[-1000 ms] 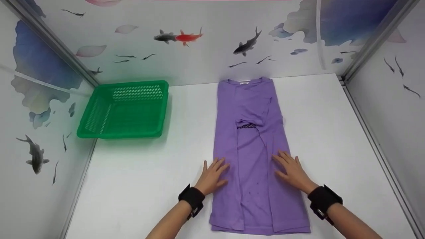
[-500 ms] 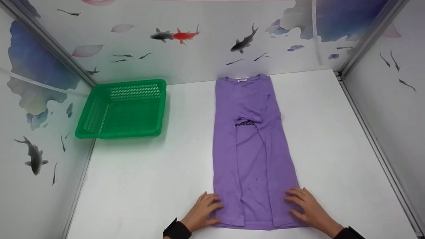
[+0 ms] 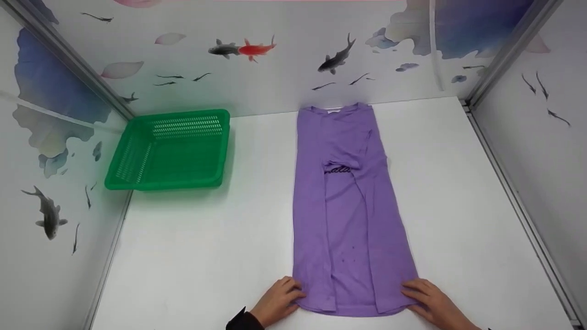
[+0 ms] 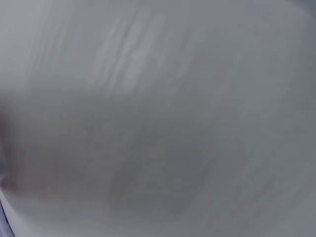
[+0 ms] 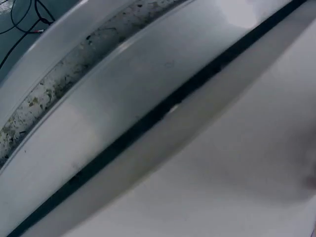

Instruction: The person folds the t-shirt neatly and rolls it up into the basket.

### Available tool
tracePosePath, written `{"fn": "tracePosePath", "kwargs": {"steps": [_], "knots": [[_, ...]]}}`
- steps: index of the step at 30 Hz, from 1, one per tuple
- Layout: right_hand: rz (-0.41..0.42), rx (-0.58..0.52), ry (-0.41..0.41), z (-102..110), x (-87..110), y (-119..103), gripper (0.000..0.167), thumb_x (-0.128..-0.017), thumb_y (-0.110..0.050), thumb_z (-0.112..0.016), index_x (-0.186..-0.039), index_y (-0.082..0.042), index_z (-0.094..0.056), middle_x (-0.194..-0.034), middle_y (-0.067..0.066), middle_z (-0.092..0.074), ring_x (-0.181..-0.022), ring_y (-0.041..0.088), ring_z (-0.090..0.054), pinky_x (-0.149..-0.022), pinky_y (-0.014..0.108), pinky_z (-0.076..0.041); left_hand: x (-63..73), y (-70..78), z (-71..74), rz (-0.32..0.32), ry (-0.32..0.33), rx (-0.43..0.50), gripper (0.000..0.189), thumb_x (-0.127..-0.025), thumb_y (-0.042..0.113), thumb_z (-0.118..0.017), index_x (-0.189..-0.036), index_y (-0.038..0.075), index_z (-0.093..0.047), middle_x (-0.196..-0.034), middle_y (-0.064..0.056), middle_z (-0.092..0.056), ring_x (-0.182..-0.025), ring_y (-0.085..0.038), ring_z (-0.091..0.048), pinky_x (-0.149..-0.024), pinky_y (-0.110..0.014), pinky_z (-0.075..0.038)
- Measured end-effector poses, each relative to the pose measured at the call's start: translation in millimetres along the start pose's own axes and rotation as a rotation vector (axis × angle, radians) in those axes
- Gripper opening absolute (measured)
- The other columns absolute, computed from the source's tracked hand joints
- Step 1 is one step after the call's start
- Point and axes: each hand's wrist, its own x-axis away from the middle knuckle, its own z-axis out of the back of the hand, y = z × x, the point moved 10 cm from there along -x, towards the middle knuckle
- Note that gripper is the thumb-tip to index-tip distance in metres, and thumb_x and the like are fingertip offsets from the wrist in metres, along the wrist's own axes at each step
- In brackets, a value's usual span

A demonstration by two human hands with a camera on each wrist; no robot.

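Note:
A purple T-shirt (image 3: 348, 238) lies lengthwise on the white table, its two sides folded inward. Its neckline with a pale label is at the far end, and dark lettering shows below a folded sleeve. At the near end, my left hand (image 3: 277, 300) pinches the left hem corner, fingers on top and thumb low at the edge. My right hand (image 3: 433, 302) grips the opposite corner in the same way, the thumb under the hem. The hem bends up slightly at both corners. Both wrist views show almost nothing of the hands or shirt.
A green plastic basket (image 3: 179, 165) stands at the back left of the white table (image 3: 206, 247). Printed panels with fish enclose the table at the back and sides. A metal rail (image 5: 128, 94) runs along the table's edge in the right wrist view.
Both hands have slid down along the shirt's sides to its near hem corners, moving slightly apart. Their fingers, laid flat on the cloth earlier, now pinch it. The basket stays put.

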Motion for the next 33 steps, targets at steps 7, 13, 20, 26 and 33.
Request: {"fn": "tracePosePath", "kwargs": {"steps": [7, 13, 20, 26, 33], "knots": [[0.003, 0.022, -0.004, -3, -3.2, -6, 0.041, -0.103, -0.033, -0.044, -0.087, -0.007, -0.071, -0.093, 0.003, -0.064, -0.086, 0.017, -0.057, -0.087, 0.016, -0.041, -1.5, 4.1, -0.3, -0.005, -0.008, -0.038, 0.027, -0.066, 0.003, -0.083, -0.087, 0.014, -0.07, -0.09, 0.004, -0.057, -0.085, -0.01, -0.052, -0.078, -0.018, -0.045], [-0.071, 0.044, -0.055, 0, -9.7, -4, 0.013, -0.092, -0.021, -0.067, -0.086, -0.01, -0.068, -0.088, -0.004, -0.06, -0.078, 0.011, -0.055, -0.071, 0.02, -0.043, -7.0, 4.0, 6.3, 0.03, -0.035, -0.006, 0.031, -0.061, -0.002, -0.079, -0.086, 0.012, -0.068, -0.086, 0.004, -0.055, -0.08, -0.009, -0.051, -0.072, -0.015, -0.043], [-0.198, 0.012, -0.098, 15, -33.4, 7, 0.023, -0.072, 0.0, -0.079, -0.088, -0.009, -0.066, -0.083, 0.0, -0.061, -0.074, 0.008, -0.058, -0.068, 0.012, -0.043, -33.9, -7.9, 29.2, 0.19, -0.108, 0.147, 0.027, -0.067, -0.008, -0.073, -0.089, 0.007, -0.069, -0.091, -0.001, -0.058, -0.085, -0.012, -0.059, -0.074, -0.021, -0.049], [-0.27, -0.023, -0.176, 31, -73.6, 29, 0.028, -0.068, 0.012, -0.075, -0.09, -0.003, -0.068, -0.082, 0.004, -0.066, -0.075, 0.01, -0.062, -0.065, 0.019, -0.049, -68.2, -33.4, 40.3, 0.287, -0.2, 0.245, 0.025, -0.076, -0.01, -0.067, -0.097, 0.003, -0.072, -0.094, -0.007, -0.063, -0.086, -0.018, -0.063, -0.077, -0.025, -0.052], [-0.501, -0.192, -0.382, 24, -114.3, 78, 0.013, -0.088, 0.004, -0.065, -0.1, 0.007, -0.07, -0.092, 0.017, -0.07, -0.075, 0.005, -0.06, -0.062, 0.027, -0.051, -109.6, -83.8, 46.0, 0.428, -0.236, 0.394, 0.029, -0.074, -0.012, -0.06, -0.098, -0.004, -0.074, -0.092, -0.015, -0.07, -0.082, -0.025, -0.064, -0.072, -0.027, -0.051]]}}
